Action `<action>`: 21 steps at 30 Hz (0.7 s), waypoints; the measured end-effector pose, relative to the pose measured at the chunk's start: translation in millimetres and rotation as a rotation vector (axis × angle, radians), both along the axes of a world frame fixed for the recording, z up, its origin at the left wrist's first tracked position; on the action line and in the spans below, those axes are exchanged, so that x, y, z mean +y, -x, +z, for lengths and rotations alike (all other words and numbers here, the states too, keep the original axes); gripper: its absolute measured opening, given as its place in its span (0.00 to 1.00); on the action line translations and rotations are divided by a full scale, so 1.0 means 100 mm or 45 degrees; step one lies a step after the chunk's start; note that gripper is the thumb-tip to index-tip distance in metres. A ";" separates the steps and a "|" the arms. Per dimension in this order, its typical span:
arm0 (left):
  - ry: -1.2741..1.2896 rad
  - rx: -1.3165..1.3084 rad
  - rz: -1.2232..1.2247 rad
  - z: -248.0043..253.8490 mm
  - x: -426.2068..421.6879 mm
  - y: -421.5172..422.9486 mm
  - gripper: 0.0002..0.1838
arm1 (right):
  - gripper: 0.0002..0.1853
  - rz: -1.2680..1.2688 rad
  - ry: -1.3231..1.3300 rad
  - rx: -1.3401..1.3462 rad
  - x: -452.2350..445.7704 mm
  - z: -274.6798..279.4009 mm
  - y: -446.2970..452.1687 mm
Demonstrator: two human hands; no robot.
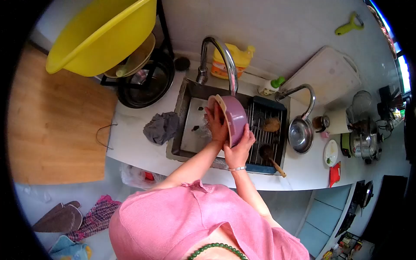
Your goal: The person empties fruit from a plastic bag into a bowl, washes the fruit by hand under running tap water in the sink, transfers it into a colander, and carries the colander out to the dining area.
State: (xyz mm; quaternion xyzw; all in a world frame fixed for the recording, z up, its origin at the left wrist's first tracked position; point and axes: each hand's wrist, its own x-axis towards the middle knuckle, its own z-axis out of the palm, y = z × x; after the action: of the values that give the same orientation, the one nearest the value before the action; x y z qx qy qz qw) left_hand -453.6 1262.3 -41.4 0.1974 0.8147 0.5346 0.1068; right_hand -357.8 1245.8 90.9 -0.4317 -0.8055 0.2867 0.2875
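Note:
A pinkish-purple basin (237, 118) with a pale-rimmed strainer (222, 105) at its mouth is tipped on its side over the sink, below the tall faucet (219, 43). My right hand (239, 148) grips its lower edge from the right, thumb along the outside. My left hand (216, 125) lies with stretched fingers against the strainer's open side; part of the palm is hidden by the rim. Water splashes beside it into the steel sink (187, 141), where some dark bits lie on the bottom.
A drying rack (255, 147) holds a brown scrubber (271, 125) and a wooden-handled brush (277, 167). Left lies a grey cloth (160, 128); behind stands a yellow jug (232, 60). A small round sink (300, 134) is to the right. A large yellow tub (99, 39) overhangs the upper left.

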 end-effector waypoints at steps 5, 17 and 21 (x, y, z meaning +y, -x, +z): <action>0.052 -0.098 0.092 0.04 0.05 -0.02 0.38 | 0.45 0.042 -0.047 -0.051 -0.07 0.07 0.02; -0.251 0.023 0.031 0.40 -0.07 -0.18 0.37 | 0.42 -0.025 -0.250 0.019 -0.23 0.27 -0.03; -0.272 0.025 -0.035 0.42 -0.30 -0.22 0.37 | 0.41 0.018 -0.379 -0.037 -0.32 0.36 -0.15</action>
State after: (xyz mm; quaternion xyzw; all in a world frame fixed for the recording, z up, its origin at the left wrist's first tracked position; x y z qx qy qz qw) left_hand -431.5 1232.0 0.4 0.2239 0.7512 0.6151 0.0845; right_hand -342.6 1213.6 126.5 -0.3828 -0.8462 0.1600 0.3345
